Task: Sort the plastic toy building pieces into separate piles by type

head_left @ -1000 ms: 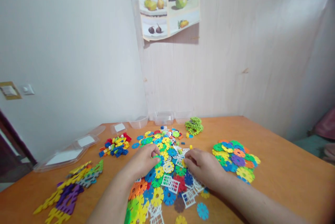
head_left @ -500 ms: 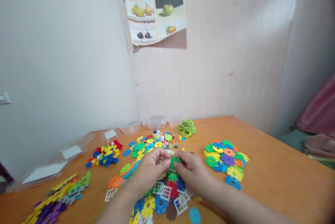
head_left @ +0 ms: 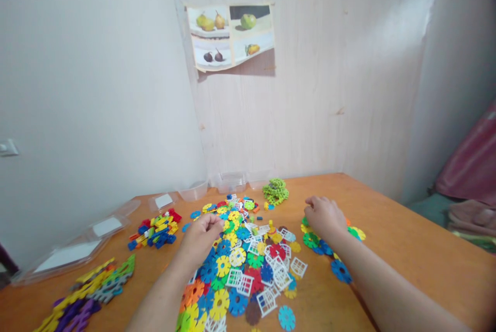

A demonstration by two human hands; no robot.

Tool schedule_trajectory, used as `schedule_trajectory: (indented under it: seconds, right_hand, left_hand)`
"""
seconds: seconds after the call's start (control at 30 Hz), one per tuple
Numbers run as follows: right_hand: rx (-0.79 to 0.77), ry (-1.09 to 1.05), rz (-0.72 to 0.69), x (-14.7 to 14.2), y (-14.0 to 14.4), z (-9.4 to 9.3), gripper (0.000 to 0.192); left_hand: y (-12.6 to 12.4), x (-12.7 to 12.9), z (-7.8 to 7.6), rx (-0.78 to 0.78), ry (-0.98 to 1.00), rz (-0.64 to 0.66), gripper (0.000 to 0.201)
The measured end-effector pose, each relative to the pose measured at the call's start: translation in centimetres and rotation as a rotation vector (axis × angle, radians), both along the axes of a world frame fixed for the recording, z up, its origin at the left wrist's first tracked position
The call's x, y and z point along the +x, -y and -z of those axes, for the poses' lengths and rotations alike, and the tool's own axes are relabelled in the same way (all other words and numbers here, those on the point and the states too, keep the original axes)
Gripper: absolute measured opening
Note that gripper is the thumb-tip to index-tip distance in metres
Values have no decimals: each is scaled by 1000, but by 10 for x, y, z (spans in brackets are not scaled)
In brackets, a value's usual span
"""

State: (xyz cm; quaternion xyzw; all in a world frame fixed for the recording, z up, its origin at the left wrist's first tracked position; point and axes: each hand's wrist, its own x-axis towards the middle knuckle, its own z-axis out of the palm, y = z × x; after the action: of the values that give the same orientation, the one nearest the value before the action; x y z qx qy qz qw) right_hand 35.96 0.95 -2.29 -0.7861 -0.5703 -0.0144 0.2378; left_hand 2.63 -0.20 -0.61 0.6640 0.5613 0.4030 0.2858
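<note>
At the lower left of the frame a row of flat yellow, green, grey and purple interlocking pieces [head_left: 83,290] lies on the orange table [head_left: 406,249]. Above it, clear plastic lids [head_left: 73,246] rest near the wall, and just to their right sits a small heap of red, blue and yellow bricks [head_left: 155,228]. In the lower centre the left hand [head_left: 201,239] rests on the mixed pile of coloured gear discs and white window pieces [head_left: 248,265], fingers curled narrow at the pile's upper left edge; whether they pinch a piece I cannot tell. Above the pile, empty clear tubs [head_left: 230,183] line the wall beside a green disc cluster [head_left: 276,191]. Right of centre the right hand [head_left: 323,216] lies palm down, fingers loosely spread, on the sorted group of large discs [head_left: 329,249]. A fruit picture [head_left: 230,36] hangs in the upper centre.
</note>
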Motion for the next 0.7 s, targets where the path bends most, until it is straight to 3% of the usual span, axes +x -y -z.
schedule_trajectory:
  seconds: [0.13, 0.27, 0.47, 0.7]
  right_hand:
    - [57, 63, -66, -10, 3, 5, 42]
    - [56, 98, -213, -23, 7, 10, 38]
    - [76, 79, -322, -37, 14, 10, 35]
    - [91, 38, -520, -62, 26, 13, 28]
  left_hand:
    - [-6, -10, 4, 17, -131, -30, 28]
    - [-5, -13, 8, -4, -222, 68, 21]
    - [6, -13, 3, -14, -417, 149, 28]
    - [-1, -12, 6, -16, -336, 87, 15]
